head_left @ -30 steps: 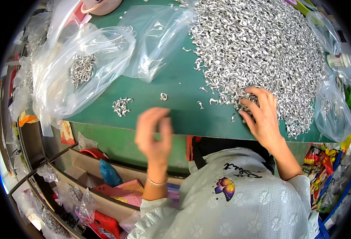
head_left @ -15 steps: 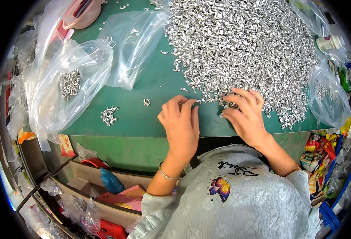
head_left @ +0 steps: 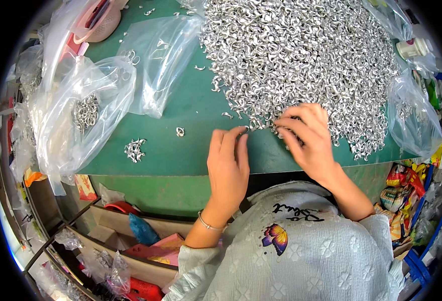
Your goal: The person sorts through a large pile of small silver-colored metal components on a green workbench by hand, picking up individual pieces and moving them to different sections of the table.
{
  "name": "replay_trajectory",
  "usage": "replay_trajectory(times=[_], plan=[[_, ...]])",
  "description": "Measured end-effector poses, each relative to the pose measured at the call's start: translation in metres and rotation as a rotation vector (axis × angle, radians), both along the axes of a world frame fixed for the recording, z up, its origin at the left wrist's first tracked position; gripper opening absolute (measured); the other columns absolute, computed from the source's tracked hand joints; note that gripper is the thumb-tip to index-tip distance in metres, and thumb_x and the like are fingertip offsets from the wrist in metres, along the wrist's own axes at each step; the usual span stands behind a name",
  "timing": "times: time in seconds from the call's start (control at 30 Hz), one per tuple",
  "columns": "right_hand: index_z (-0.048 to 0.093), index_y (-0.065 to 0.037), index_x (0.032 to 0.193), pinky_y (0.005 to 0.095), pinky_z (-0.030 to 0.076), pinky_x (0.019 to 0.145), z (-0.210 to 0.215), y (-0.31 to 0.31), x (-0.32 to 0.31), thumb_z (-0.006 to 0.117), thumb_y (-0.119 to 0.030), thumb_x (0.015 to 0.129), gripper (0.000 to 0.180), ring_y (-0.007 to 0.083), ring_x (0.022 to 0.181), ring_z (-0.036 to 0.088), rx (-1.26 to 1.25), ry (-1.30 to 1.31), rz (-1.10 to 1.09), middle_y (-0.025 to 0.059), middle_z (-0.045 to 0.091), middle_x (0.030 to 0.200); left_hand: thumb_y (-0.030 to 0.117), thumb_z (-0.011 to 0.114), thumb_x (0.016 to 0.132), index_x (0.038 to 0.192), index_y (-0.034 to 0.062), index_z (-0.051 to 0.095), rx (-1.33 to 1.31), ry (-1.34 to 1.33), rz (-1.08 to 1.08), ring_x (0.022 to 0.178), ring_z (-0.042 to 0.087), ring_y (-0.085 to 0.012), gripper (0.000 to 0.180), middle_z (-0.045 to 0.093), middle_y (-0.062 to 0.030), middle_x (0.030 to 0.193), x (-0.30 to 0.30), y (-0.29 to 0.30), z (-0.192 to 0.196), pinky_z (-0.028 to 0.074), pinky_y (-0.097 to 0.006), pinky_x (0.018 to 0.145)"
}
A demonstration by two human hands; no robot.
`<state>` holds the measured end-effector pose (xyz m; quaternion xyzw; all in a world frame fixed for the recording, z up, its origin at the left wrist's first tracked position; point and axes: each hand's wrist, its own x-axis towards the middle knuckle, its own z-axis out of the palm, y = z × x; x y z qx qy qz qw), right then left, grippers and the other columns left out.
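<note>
A large heap of small curved silver metal pieces, which look like lobster clasps, covers the far middle and right of the green table. My left hand is just off the heap's near left edge. Its thumb and index finger are apart, with a tiny piece of metal by the index fingertip. At the heap's near edge, my right hand bends its fingers and thumb inward among the pieces; what lies between their tips is hidden. A small cluster of clasps and a single clasp lie to the left.
Clear plastic bags lie at the left, one holding metal rings. A pink basket stands at the far left. On the right are another clear bag and a white bottle. An open drawer sits below the table's edge.
My left thumb and index finger have parted from around a small metal piece. The right hand has shifted slightly left and its fingers have drawn closer together. The view has shifted a little.
</note>
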<state>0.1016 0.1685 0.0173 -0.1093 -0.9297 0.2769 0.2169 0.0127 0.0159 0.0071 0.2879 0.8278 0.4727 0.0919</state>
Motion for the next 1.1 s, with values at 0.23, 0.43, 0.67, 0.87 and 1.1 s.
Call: replay_trajectory(times=[0.23,0.43,0.67,0.87,1.1], plan=[[0.064,-0.009,0.091,0.0408,0.033,0.087,-0.001,0.001,-0.009,0.070,-0.009,0.072,0.020,0.0273,0.103,0.048,0.152,-0.027,-0.032,0.0044,0.055,0.105,0.002,0.069,0.075,0.094,0.0003,0.060,-0.186,0.204,-0.109,0.078,0.050,-0.0268,0.021,0.047,-0.0117,0.082,-0.011,0.016,-0.005,0.041,-0.036,0.067],[0.064,-0.008,0.090,0.0396,0.032,0.086,0.011,0.010,0.000,0.070,-0.007,0.073,0.018,0.0254,0.102,0.049,0.140,-0.109,-0.063,0.0043,0.056,0.103,-0.005,0.063,0.078,0.093,-0.0003,0.060,-0.011,0.083,-0.041,0.067,0.048,-0.0166,0.017,0.049,-0.0065,0.075,-0.012,0.010,-0.004,0.041,-0.029,0.063],[0.063,-0.006,0.092,0.0400,0.032,0.084,0.008,0.004,-0.004,0.068,-0.007,0.074,0.019,0.0239,0.100,0.049,0.155,-0.136,-0.019,0.0044,0.055,0.103,-0.004,0.055,0.088,0.099,-0.0034,0.062,0.064,-0.232,-0.073,0.065,0.043,-0.0027,0.013,0.051,0.0017,0.076,-0.013,0.001,0.010,0.035,-0.017,0.055],[0.063,-0.006,0.094,0.0394,0.032,0.084,0.009,0.000,-0.009,0.069,-0.009,0.074,0.021,0.0223,0.100,0.049,0.135,-0.123,0.027,0.0041,0.054,0.103,0.002,0.048,0.092,0.106,-0.0029,0.057,0.551,-1.020,0.013,0.065,0.047,-0.0075,0.017,0.058,-0.0065,0.081,-0.027,-0.016,0.004,0.038,-0.020,0.053],[0.061,-0.006,0.093,0.0379,0.034,0.085,-0.002,-0.028,-0.033,0.061,-0.011,0.074,0.020,0.0204,0.097,0.048,0.208,-0.173,0.180,0.0045,0.054,0.101,0.003,0.043,0.094,0.120,-0.0070,0.050,0.682,-1.167,-0.008,0.075,0.057,-0.0144,0.028,0.062,-0.0165,0.100,-0.023,-0.033,0.003,0.048,-0.025,0.064]])
